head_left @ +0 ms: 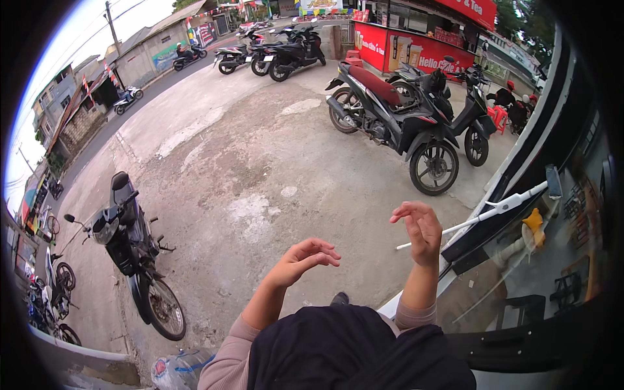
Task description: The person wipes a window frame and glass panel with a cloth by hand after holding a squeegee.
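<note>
My left hand (308,256) is raised in front of my dark clothing, its fingers loosely curved and nothing in them. To its right and a little higher, my right hand (419,229) is held up with bent, parted fingers, also without anything in its grasp. A thin white pole (461,225) crosses behind the right hand near the wrist; I see no fingers around it. At the pole's upper right end is a grey, flat head (553,182), close to the dark-framed glass front (513,279).
A motorbike (133,240) stands on the concrete (214,169) at left; several more (393,110) are parked ahead. Beyond is a red stall (416,49). Something yellow (534,224) shows at the glass. A clear plastic bag (182,367) lies lower left.
</note>
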`<control>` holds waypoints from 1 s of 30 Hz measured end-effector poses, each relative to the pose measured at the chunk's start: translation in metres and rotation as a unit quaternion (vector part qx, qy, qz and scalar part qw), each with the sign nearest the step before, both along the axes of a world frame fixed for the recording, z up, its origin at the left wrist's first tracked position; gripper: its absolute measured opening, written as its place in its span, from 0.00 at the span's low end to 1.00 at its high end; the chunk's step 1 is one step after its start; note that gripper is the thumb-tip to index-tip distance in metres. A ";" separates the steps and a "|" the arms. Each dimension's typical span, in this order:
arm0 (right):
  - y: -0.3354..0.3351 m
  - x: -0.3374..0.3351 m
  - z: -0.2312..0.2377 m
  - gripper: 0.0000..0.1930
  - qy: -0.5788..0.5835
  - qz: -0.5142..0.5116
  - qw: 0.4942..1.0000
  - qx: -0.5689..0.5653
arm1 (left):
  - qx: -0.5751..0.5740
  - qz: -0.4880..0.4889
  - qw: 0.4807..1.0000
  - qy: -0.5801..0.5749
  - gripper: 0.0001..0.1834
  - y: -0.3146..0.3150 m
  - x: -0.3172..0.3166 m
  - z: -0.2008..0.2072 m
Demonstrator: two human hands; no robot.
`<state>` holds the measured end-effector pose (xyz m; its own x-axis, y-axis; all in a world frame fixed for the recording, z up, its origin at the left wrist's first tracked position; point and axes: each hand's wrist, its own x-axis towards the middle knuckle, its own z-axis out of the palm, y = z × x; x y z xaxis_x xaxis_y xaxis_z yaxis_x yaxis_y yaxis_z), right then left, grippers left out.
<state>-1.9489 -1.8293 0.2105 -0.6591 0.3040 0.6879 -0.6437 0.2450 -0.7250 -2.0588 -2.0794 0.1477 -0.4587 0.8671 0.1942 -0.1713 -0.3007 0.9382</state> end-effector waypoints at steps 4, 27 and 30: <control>0.077 -0.079 -0.032 0.09 0.022 0.003 0.999 -0.033 | 0.008 -0.018 0.999 0.030 0.13 0.083 -0.099 -0.029; 0.332 -0.113 -0.091 0.11 -0.060 -0.680 0.727 -0.067 | 0.058 -0.668 0.734 -0.107 0.11 0.675 -0.210 -0.052; 0.357 -0.068 -0.107 0.17 -0.005 -0.733 0.658 -0.172 | 0.094 -0.739 0.655 -0.126 0.11 0.704 -0.179 -0.047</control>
